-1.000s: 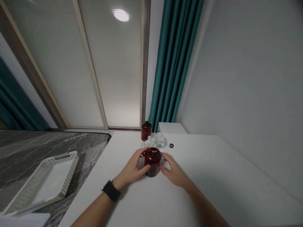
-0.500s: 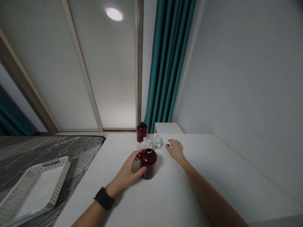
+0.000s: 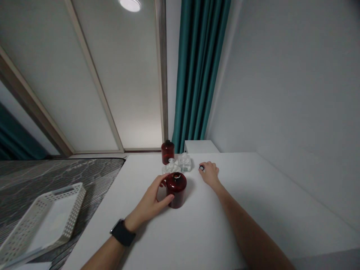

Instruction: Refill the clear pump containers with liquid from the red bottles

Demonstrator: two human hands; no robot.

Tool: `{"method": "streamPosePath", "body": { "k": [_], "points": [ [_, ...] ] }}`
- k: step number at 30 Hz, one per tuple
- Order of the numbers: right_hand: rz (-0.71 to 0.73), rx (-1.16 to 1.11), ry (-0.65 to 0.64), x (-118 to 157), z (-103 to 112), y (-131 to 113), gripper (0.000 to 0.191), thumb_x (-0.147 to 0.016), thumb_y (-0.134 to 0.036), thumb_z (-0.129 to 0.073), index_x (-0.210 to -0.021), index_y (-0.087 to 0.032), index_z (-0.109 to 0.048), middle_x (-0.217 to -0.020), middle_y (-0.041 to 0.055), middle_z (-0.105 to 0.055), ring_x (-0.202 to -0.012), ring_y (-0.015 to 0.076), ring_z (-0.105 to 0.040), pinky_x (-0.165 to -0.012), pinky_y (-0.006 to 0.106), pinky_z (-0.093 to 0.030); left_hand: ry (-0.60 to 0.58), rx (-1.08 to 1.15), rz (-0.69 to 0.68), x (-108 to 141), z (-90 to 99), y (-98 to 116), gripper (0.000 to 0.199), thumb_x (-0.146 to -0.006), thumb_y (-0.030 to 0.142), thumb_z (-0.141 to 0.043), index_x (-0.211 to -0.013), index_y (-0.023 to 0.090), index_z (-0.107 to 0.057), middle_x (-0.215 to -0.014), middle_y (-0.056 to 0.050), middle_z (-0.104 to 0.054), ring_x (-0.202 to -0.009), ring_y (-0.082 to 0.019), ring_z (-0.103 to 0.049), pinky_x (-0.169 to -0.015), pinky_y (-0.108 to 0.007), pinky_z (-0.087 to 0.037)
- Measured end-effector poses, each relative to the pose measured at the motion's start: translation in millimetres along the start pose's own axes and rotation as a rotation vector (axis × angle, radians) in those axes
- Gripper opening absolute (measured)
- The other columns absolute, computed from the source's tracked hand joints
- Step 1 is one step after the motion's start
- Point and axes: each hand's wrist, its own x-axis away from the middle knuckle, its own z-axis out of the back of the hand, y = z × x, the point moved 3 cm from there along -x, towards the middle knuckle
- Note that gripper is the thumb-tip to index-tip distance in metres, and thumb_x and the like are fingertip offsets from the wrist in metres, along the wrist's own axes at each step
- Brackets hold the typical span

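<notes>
A dark red glass bottle (image 3: pixel 176 189) stands upright and uncapped on the white table (image 3: pixel 202 232). My left hand (image 3: pixel 154 197) is wrapped round its left side, thumb at the front; a dark watch is on that wrist. Farther right, my right hand (image 3: pixel 209 173) pinches a small black cap (image 3: pixel 201 167) at the tabletop between thumb and forefinger. Behind the bottle sit clear glass pieces, a lumpy one (image 3: pixel 171 166) and a squarer one (image 3: pixel 185 162). At the far edge rises a second red bottle (image 3: pixel 168 152) with a black cap on.
On the left, below table level, lies a white perforated basket (image 3: pixel 75 202) on a grey patterned surface (image 3: pixel 98 174). A white box-like piece (image 3: pixel 201 146) stands beyond the table's far edge, before a teal curtain (image 3: pixel 198 75). The wall (image 3: pixel 295 93) borders the right side.
My right hand's fingers have closed on the black cap, which was beside the thumb before. My left hand keeps its hold on the bottle. The view has tilted slightly.
</notes>
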Motion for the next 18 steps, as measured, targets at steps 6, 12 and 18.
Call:
{"method": "streamPosePath", "body": {
  "k": [6,12,18],
  "points": [
    [0.052,-0.264,0.060,14,17,-11,0.018,-0.080,-0.016,-0.062,-0.093,-0.024,-0.070,-0.101,0.0091,-0.065,-0.107,0.0310,-0.049,-0.096,0.048,-0.033,0.018,0.007,0.007,1,0.6,2,0.058,-0.087,0.028,-0.064,-0.140,0.020,-0.044,-0.137,-0.015,-0.055,-0.116,-0.031,-0.056,-0.098,-0.049,-0.046],
    [0.138,-0.722,0.025,32,28,-52,0.016,-0.082,-0.035,-0.064,-0.090,-0.022,-0.064,-0.094,0.0058,-0.067,-0.093,0.0249,-0.058,-0.091,0.043,-0.044,0.020,-0.030,-0.006,1,0.6,0,0.059,-0.086,0.027,-0.064,-0.141,0.018,-0.043,-0.137,-0.016,-0.056,-0.118,-0.031,-0.056,-0.100,-0.049,-0.046],
    [0.043,-1.196,-0.104,48,20,-80,0.029,-0.092,-0.051,-0.052,-0.083,-0.023,-0.054,-0.080,0.0018,-0.063,-0.075,0.0196,-0.064,-0.070,0.037,-0.056,0.014,-0.041,-0.034,3,-2.1,-8,0.071,-0.079,0.027,-0.071,-0.143,0.020,-0.039,-0.142,-0.016,-0.052,-0.127,-0.035,-0.051,-0.105,-0.055,-0.043]
  ]
}}
